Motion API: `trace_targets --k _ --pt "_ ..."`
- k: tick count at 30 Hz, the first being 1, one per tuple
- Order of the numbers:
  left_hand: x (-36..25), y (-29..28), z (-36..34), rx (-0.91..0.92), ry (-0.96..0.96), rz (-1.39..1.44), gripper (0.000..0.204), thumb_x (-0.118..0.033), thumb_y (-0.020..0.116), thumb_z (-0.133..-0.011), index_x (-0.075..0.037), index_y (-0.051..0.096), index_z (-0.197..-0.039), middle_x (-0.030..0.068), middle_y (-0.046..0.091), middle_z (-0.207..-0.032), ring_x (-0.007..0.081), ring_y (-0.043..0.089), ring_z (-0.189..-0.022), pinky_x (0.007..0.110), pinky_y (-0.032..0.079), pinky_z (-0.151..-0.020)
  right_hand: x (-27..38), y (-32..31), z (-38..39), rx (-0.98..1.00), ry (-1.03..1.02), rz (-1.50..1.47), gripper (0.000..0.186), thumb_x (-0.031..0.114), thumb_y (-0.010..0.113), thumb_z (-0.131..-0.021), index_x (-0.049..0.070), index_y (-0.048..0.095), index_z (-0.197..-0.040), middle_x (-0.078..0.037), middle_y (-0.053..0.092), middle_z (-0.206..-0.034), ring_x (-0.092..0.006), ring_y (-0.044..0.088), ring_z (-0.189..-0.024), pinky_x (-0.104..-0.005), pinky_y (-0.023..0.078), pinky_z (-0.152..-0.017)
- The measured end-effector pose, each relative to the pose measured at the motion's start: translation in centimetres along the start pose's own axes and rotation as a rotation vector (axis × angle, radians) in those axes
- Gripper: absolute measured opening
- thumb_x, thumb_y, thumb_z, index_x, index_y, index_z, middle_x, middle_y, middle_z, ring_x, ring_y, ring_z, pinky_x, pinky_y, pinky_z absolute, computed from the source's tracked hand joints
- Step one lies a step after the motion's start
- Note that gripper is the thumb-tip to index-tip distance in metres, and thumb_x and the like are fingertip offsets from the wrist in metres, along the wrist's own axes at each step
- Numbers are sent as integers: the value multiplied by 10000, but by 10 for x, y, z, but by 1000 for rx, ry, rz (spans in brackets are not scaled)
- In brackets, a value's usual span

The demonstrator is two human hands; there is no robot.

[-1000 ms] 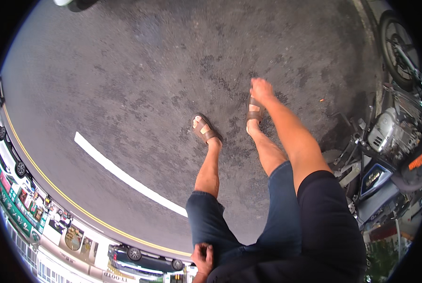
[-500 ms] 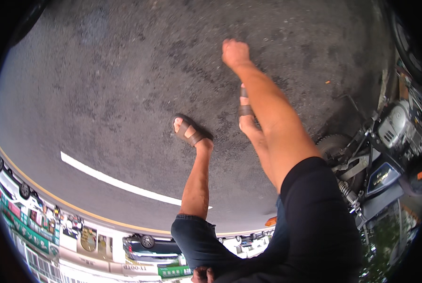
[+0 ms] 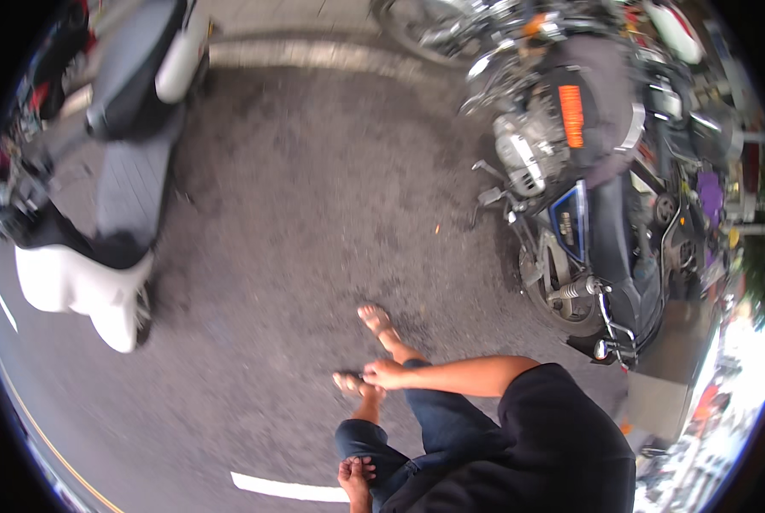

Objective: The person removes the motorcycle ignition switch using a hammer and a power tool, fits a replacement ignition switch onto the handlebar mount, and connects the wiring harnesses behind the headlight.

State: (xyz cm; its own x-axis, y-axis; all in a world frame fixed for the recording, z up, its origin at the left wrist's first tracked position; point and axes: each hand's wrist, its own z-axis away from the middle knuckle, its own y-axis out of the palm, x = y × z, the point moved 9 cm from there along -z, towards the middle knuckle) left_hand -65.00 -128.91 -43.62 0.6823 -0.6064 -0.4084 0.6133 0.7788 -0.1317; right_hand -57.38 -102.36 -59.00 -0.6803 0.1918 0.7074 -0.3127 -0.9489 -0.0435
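My right hand (image 3: 384, 374) hangs low in front of me, over the legs, fingers curled; whether anything is in them is too blurred to tell. My left hand (image 3: 355, 474) is by my dark shorts at the left thigh, fingers curled, contents hidden. My feet in brown sandals (image 3: 376, 321) are on the grey asphalt (image 3: 297, 214). Ahead to the right stands a black motorcycle (image 3: 605, 231) with a silver engine and orange reflector; a white scooter (image 3: 79, 282) stands to the left.
Between scooter and motorcycle lies asphalt, bordered ahead by a pale curb (image 3: 288, 54). More parked two-wheelers (image 3: 434, 26) crowd the far right and far left. A white road line (image 3: 280, 487) and a yellow edge line run behind me.
My view has swung round toward the curb, bringing the scooter and more motorcycles into sight. My right arm has dropped from reaching forward to lying across my legs in view.
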Motion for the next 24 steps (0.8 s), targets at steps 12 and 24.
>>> trace_targets --k 12,24 --pt "-246 151 84 619 363 186 142 -193 584 -961 -90 562 -1057 78 671 -994 182 652 -832 312 536 -684 256 -101 244 -509 -516 -658 297 254 539 -994 -4 607 -1125 -33 661 -889 -93 620 -790 -246 503 -671" --pt "-226 275 168 922 223 124 128 -231 562 -976 -113 593 -1016 25 679 -1060 123 632 -925 274 505 -765 221 -147 372 -970 -683 -708 232 185 556 -973 -5 627 -1087 -58 692 -915 -110 645 -801 -255 505 -696"
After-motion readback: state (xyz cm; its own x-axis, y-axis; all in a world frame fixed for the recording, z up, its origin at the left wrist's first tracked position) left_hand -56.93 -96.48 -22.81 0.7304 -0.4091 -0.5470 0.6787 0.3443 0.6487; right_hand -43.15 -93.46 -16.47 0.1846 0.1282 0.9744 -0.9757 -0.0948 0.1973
